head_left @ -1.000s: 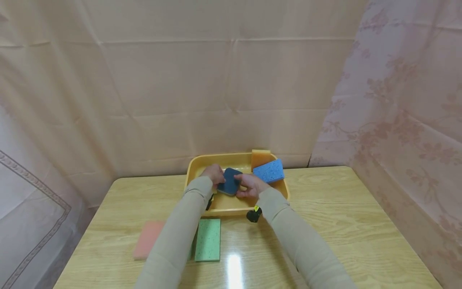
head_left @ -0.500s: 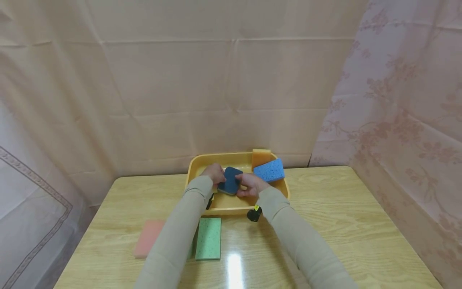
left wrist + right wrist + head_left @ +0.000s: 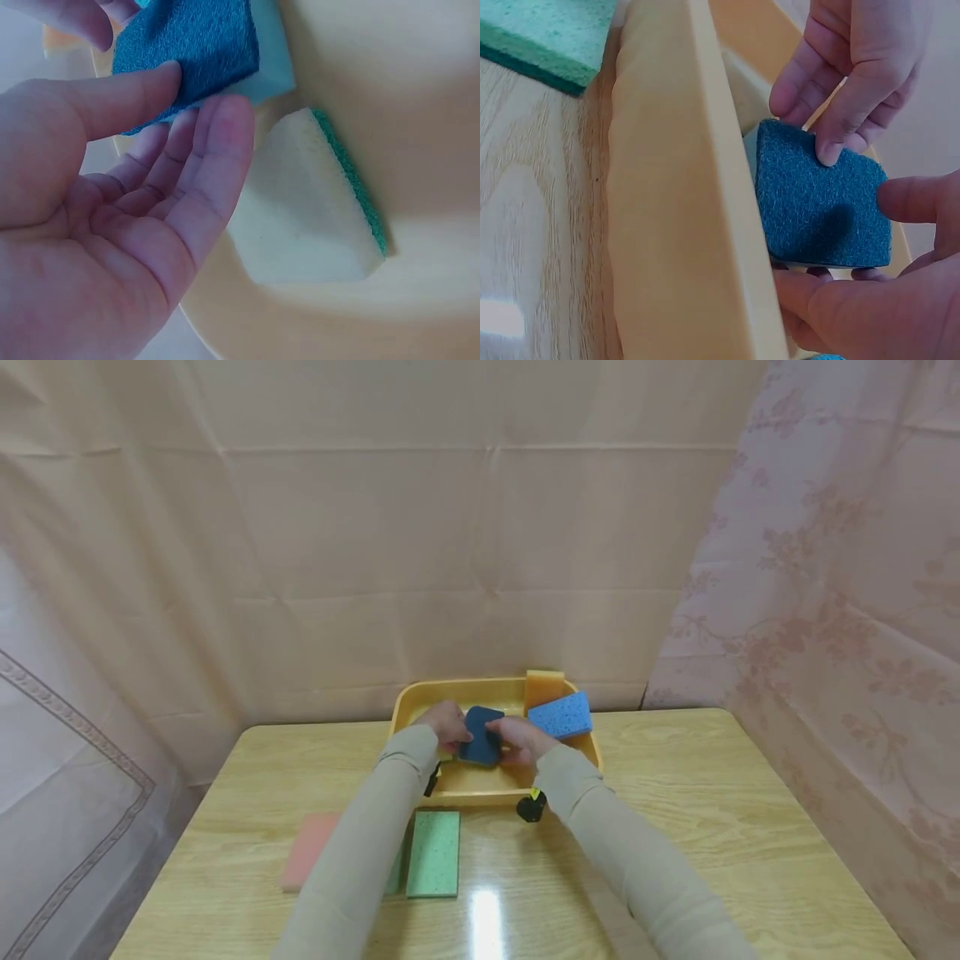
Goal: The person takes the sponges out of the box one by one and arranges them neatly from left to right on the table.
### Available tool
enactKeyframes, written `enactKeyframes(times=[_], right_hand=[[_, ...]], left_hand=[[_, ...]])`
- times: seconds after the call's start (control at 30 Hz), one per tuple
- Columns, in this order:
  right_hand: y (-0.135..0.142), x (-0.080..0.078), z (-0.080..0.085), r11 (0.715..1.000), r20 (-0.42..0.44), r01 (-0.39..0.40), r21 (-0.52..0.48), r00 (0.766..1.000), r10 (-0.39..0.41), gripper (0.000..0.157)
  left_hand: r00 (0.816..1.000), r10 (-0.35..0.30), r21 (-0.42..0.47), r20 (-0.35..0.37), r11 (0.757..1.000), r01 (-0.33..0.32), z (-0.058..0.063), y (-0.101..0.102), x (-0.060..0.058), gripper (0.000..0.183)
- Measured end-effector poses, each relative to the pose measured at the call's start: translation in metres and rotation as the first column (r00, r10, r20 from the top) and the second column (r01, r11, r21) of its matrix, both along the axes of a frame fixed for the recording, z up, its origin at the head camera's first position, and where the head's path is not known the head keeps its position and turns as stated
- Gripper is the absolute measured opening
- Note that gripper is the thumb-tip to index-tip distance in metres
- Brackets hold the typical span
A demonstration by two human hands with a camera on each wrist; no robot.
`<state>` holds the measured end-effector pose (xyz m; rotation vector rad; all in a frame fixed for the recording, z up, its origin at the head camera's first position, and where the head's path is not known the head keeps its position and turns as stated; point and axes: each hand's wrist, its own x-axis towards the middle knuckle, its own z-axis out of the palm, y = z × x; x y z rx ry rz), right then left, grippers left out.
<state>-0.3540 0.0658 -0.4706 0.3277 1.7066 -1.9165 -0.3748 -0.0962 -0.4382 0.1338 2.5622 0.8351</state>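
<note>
Over the yellow tray [image 3: 491,799], both hands hold a scrub sponge [image 3: 480,739] with a dark blue scouring face and a pale underside. My left hand [image 3: 444,722] pinches its left edge, thumb on the scouring face and fingers beneath, as the left wrist view shows. From the other side my right hand [image 3: 522,739] grips it, thumb at the edge and fingers partly hidden underneath. Inside the tray, beside the left hand, lies a cream sponge [image 3: 300,210] with a green scouring layer.
A speckled blue sponge [image 3: 561,716] and an orange sponge [image 3: 543,687] lean at the tray's right end. In front of the tray, a green sponge [image 3: 435,852] and a pink sponge [image 3: 309,847] lie on the wooden table [image 3: 712,810]. Curtains hang behind the table.
The blue scrub sponge has turned and tipped slightly between the hands. My right fingers have shifted in behind its lower right edge. The other sponges stay where they were.
</note>
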Motion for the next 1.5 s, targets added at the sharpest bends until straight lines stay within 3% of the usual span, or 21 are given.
enactKeyframes(times=[0.23,0.53,0.7,1.1,1.33,1.5], right_hand=[[0.005,-0.001,-0.001,0.998,-0.055,-0.034,0.051,0.998,0.037,0.055],[0.015,0.016,0.028,0.991,-0.063,-0.029,0.131,0.997,0.037,0.061],[0.02,0.02,0.034,0.985,-0.094,-0.035,0.167,0.994,0.052,0.066],[0.028,0.029,0.051,0.988,-0.152,-0.032,0.153,0.987,0.055,0.06],[0.029,0.036,0.053,0.985,-0.209,-0.028,0.168,0.976,0.064,0.057],[0.03,0.041,0.059,0.986,-0.257,-0.005,0.164,0.965,0.047,0.055]], left_hand=[[1.0,-0.02,0.011,-0.011,1.0,0.021,0.003,0.0,0.009,0.027],[0.997,-0.071,0.075,-0.016,0.995,0.072,0.008,-0.001,0.016,0.024],[0.997,-0.079,0.133,-0.003,0.988,0.079,0.014,0.001,0.019,0.025],[0.997,-0.078,0.25,-0.012,0.965,0.079,0.025,-0.002,0.03,0.029],[0.995,-0.098,0.317,-0.026,0.943,0.102,0.028,-0.008,0.036,0.029],[0.996,-0.077,0.376,-0.039,0.922,0.086,0.03,-0.011,0.04,0.026]])
